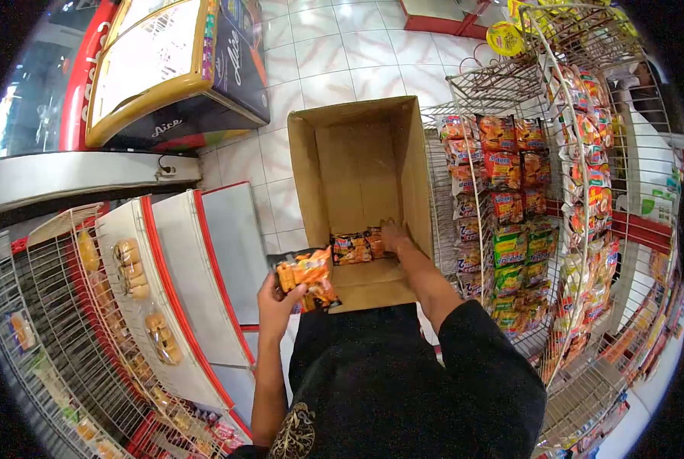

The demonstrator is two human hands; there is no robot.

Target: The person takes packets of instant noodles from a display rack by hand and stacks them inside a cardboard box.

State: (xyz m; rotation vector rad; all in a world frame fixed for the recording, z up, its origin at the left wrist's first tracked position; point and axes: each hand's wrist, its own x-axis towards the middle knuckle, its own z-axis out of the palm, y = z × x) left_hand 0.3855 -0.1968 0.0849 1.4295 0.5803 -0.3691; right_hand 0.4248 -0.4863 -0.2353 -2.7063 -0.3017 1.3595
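My left hand (281, 298) is closed around orange-and-black instant noodle packets (307, 271), held just outside the near left edge of the cardboard box (357, 168). More noodle packets (351, 249) of similar colours lie on the bottom of the box, toward its near end. My right hand (393, 236) reaches down into the box along its right wall. Its fingers are bent together against the rightmost packet there, and their tips are partly hidden.
A wire rack (472, 92) filled with hanging snack and noodle packets stands close on the right. To the left are red-edged shelves (227, 237) and a wire rack with packaged bread (158, 336). An ice cream freezer (219, 76) stands beyond them on the tiled floor (327, 46).
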